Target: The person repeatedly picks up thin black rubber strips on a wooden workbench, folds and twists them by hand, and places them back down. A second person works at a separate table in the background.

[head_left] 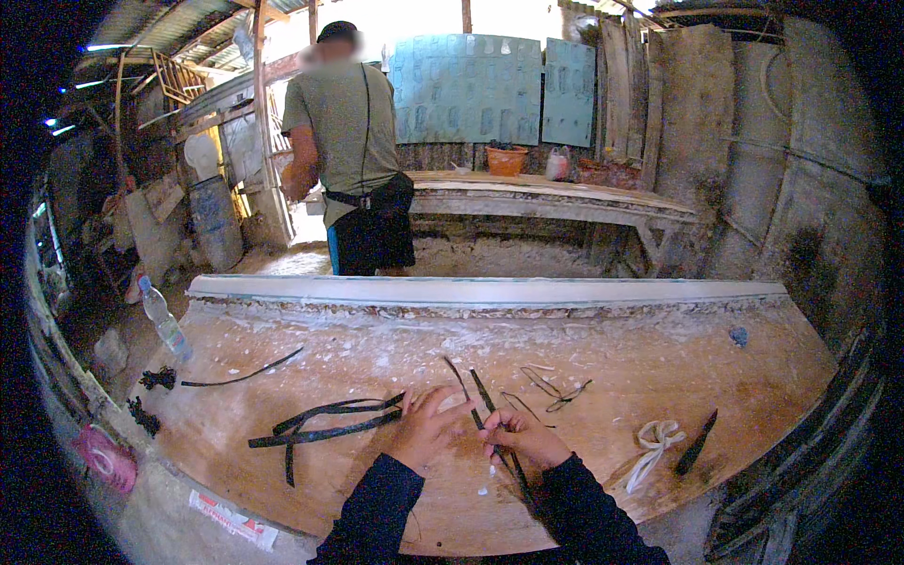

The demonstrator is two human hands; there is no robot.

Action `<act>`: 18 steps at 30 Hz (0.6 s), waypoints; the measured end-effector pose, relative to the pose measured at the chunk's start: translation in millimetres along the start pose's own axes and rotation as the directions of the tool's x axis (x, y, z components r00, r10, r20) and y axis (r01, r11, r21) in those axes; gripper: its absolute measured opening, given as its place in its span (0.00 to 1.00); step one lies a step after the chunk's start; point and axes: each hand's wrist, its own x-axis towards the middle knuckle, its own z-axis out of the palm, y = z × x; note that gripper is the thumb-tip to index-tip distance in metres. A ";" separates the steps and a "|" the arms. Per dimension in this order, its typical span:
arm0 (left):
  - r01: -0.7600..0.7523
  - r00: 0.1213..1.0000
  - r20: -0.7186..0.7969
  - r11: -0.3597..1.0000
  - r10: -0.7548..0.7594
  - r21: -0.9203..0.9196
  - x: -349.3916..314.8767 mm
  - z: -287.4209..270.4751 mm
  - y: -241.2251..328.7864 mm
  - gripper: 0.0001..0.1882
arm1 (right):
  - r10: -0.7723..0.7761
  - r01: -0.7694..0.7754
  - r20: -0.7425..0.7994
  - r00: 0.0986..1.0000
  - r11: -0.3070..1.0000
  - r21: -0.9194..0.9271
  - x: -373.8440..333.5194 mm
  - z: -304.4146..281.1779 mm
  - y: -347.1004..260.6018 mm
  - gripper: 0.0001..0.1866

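Above the table's near middle, my right hand [524,440] pinches a long narrow black strip [482,391] between thumb and fingers. The strip slants from the far left down past my right wrist. My left hand [434,426] is just left of it, fingertips closed around the strip's thinner neighbouring end [455,370]. More flat black strips [325,419] lie looped and crossed on the wood, their right ends reaching the outer edge of my left hand. What my left palm covers is hidden.
On the wooden table [659,363] lie thin dark loops [556,388], a white tied strip [653,452], a dark pointed blade-like piece [697,443] and a blue lump [738,336]. A plastic bottle [164,318] stands at left. A person [348,141] stands beyond, near a bench [556,200].
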 end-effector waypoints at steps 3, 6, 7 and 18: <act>-0.084 0.986 -0.146 0.996 0.077 -0.038 2.5 3.8 -4.6 0.22 | -0.020 0.017 0.094 0.995 0.999 0.031 -0.3 4.2 -3.5 0.05; -0.142 0.964 -0.246 0.977 0.099 -0.160 5.0 0.0 -10.1 0.23 | -0.013 0.012 0.115 0.993 1.000 0.006 0.8 6.1 -3.9 0.06; -0.036 0.984 -0.180 0.977 -0.002 -0.211 5.6 -0.4 -8.7 0.20 | -0.005 0.006 0.104 0.995 1.000 -0.010 1.0 6.3 -3.9 0.07; 0.030 0.991 -0.115 0.960 -0.064 -0.279 3.9 3.0 -11.5 0.12 | 0.044 -0.044 0.068 0.997 0.999 -0.009 -2.8 10.0 -13.0 0.09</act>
